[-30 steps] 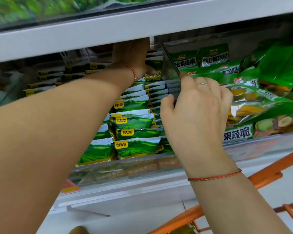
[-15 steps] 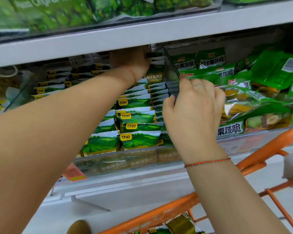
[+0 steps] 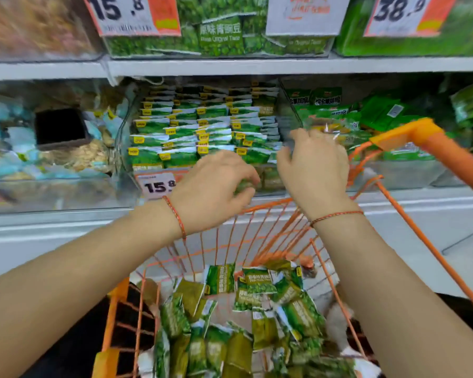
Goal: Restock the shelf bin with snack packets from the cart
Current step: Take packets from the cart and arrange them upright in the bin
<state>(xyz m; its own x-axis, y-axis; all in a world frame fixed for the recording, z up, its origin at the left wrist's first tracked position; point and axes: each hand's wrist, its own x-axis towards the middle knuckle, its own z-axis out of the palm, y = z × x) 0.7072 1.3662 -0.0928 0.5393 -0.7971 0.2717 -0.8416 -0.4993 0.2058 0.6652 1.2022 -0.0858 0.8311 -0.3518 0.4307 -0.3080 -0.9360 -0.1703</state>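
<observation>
A white shelf unit (image 3: 257, 67) fills the upper part of the view, with clear plastic bins on two levels. Below it, an orange wire cart (image 3: 432, 137) stands close against the lower shelf edge, its handle rising at the right. The cart's basket holds a loose heap of green pea snack packets (image 3: 260, 282), lying at all angles, some face up and some on edge.

On the middle shelf, straight ahead, the clear shelf bin (image 3: 126, 126) is packed with rows of the same green packets (image 3: 180, 156) with yellow logos, standing in tight ranks from front to back. A price tag reading 15.8 (image 3: 156, 185) sits on the bin's front at the lower left. To the right, a neighbouring bin holds larger green bags of mixed fruit and vegetable crisps (image 3: 325, 100). To the left, another bin holds pale blue and tan packets (image 3: 74, 156), blurred.

Both forearms reach forward over the cart. The left hand (image 3: 213, 186) is in front of the bin's lower front edge, fingers loosely curled downward, with nothing plainly in them; motion blur hides the fingertips. The right hand (image 3: 314, 165) is just beside it, at the bin's right front corner, fingers relaxed and slightly spread, holding nothing visible. Each wrist wears a thin red braided bracelet (image 3: 175, 214).
</observation>
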